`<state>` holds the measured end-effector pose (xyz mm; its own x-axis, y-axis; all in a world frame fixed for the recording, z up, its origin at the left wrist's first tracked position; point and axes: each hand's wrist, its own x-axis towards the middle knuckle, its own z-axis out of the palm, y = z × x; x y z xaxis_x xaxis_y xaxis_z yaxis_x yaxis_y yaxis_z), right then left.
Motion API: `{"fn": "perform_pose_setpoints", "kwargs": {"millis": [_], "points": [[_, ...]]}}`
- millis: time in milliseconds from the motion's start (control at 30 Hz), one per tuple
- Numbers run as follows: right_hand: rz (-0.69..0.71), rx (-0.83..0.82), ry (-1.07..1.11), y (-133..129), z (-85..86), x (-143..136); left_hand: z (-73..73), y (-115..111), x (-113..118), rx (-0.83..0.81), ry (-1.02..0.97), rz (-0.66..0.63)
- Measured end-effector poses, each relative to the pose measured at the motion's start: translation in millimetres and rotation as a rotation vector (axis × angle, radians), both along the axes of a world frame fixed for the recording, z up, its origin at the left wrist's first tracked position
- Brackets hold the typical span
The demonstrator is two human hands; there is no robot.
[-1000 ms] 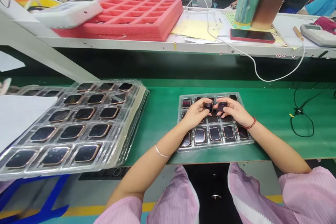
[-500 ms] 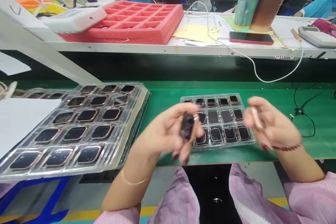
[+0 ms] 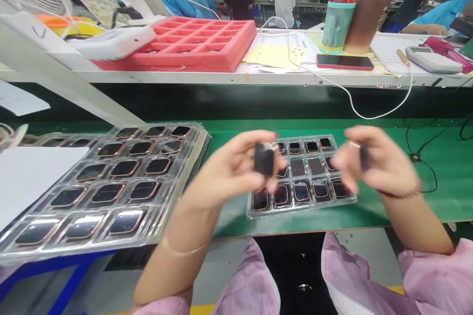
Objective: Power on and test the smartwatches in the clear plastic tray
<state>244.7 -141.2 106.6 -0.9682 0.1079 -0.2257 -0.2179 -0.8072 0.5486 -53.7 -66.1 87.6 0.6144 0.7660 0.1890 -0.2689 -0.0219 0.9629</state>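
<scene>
My left hand [image 3: 236, 162] holds a small dark square watch-like piece [image 3: 264, 159] between thumb and fingers, above the left part of a clear plastic tray [image 3: 258, 214]. Another dark piece [image 3: 363, 156] is in my right hand [image 3: 380, 162], blurred by motion, at the tray's right side. Dark squares with copper-coloured rims sit in the tray's compartments; two compartments in the middle row show plain grey squares [image 3: 297, 167]. My hands are apart, and both cover parts of the tray.
On the left, stacked clear trays [image 3: 148, 211] hold more rimmed squares, with white paper [image 3: 33, 172] beside them. The shelf above bears a red foam tray [image 3: 236, 56], a phone [image 3: 345, 62], a cup [image 3: 369, 22] and a white cable [image 3: 347, 93]. Black wires [image 3: 416, 156] lie right.
The piece in my left hand now shows its flat dark face. My right hand has shifted slightly left, and a dark side of its piece shows. The view has tilted up a little.
</scene>
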Motion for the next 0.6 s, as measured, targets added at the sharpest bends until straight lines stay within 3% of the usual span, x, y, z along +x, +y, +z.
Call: {"fn": "perform_pose_setpoints", "kwargs": {"millis": [100,167,267,333,600], "points": [[-0.526,1.049,-0.733,54,-42.3,-9,-26.2,21,38,-0.092,0.101,0.055],[-0.654,1.487,-1.137,79,-72.7,-11,-51.2,37,62,-0.169,0.161,0.165],[-0.590,1.674,-1.363,93,-106.4,-13,-80.6,51,78,-0.239,0.194,0.274],[-0.554,1.713,-1.390,92,-117.2,-14,-90.3,52,77,-0.232,0.201,0.275],[-0.459,1.854,-1.384,81,-120.4,-17,-99.4,44,67,-0.132,0.179,0.199]]}}
